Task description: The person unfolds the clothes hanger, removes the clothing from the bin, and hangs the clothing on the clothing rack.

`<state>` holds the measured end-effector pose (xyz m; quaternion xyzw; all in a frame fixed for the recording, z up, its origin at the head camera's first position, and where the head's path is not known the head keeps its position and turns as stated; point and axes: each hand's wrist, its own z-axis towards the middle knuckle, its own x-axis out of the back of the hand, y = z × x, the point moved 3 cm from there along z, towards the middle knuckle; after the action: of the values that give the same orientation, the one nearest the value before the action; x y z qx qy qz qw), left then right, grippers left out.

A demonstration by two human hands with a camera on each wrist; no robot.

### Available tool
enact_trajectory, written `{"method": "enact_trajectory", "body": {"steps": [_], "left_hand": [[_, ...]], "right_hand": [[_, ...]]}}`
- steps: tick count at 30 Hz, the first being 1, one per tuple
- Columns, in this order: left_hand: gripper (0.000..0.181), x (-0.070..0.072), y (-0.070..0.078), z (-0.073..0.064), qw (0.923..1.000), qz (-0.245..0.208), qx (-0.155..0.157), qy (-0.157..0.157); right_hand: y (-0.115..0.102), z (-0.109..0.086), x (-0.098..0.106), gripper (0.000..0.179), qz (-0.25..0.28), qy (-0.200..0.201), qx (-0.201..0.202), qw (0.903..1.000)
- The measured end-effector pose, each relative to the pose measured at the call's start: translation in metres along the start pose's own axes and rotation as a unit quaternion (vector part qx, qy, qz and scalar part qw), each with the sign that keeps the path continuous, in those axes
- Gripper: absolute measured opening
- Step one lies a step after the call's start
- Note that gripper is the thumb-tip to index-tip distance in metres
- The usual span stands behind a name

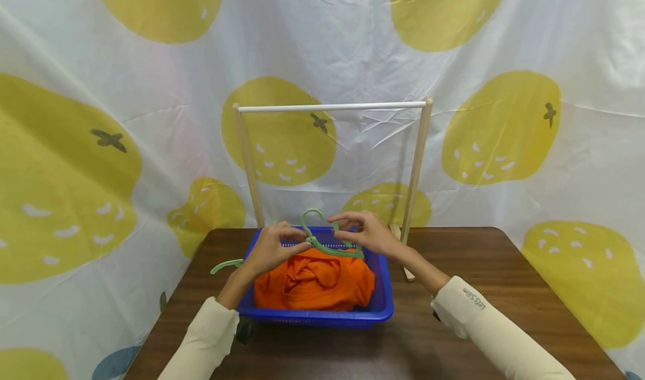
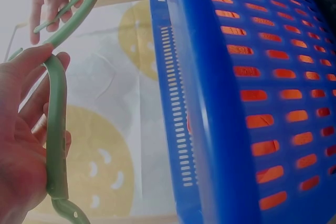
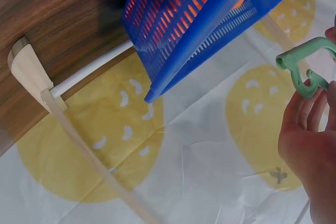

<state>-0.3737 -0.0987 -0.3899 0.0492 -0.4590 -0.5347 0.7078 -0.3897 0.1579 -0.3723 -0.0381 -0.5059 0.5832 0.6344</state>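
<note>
Above the blue basket (image 1: 314, 314), both hands hold a green clothes hanger (image 1: 330, 251) with its hook upward. The left hand (image 1: 272, 249) pinches it near the base of the hook. One hanger arm (image 2: 56, 124) runs across the left palm in the left wrist view, and its end sticks out beyond the left wrist in the head view. On the other side, the right hand (image 1: 370, 234) grips a thin part of the hanger between thumb and fingers. The right wrist view shows the hanger's curled end (image 3: 299, 59) by those fingers. Bunched orange cloth (image 1: 317, 279) lies in the basket.
A rack with wooden posts (image 1: 416, 170) and a white top bar (image 1: 332, 107) stands behind the basket. Its wooden foot (image 3: 31, 72) rests on the brown table (image 1: 453, 313). A fruit-print curtain (image 1: 363, 156) hangs behind everything.
</note>
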Motion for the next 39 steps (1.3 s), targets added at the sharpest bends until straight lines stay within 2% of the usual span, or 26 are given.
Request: {"method": "enact_trajectory", "body": {"steps": [10, 14, 20, 23, 30, 35, 39], "left_hand": [[0.019, 0.004, 0.001, -0.003, 1.0, -0.003, 0.007, 0.003], [0.019, 0.003, -0.001, -0.005, 0.9999, -0.007, 0.013, 0.003], [0.019, 0.002, -0.005, -0.007, 0.9999, -0.007, 0.006, 0.006], [0.019, 0.003, -0.005, -0.007, 0.9999, -0.006, 0.003, 0.009], [0.017, 0.004, -0.008, -0.011, 0.9999, -0.007, 0.006, 0.013], [0.016, 0.007, -0.014, -0.012, 0.9996, -0.01, 0.005, 0.027], [0.016, 0.008, -0.02, -0.013, 0.9993, -0.018, 0.009, 0.032]], "right_hand": [[0.003, -0.005, 0.007, 0.035, 0.04, 0.031, -0.021, 0.9985], [0.006, -0.01, 0.008, 0.036, 0.04, 0.044, -0.018, 0.9981], [0.012, -0.016, 0.013, 0.036, 0.035, 0.056, -0.04, 0.997], [0.015, -0.018, 0.015, 0.035, 0.049, 0.058, -0.049, 0.9959], [0.023, -0.025, 0.019, 0.035, 0.102, 0.065, -0.043, 0.9917], [0.033, -0.03, 0.029, 0.034, 0.088, 0.08, -0.042, 0.992], [0.043, -0.036, 0.035, 0.035, 0.092, 0.083, -0.057, 0.9906]]}}
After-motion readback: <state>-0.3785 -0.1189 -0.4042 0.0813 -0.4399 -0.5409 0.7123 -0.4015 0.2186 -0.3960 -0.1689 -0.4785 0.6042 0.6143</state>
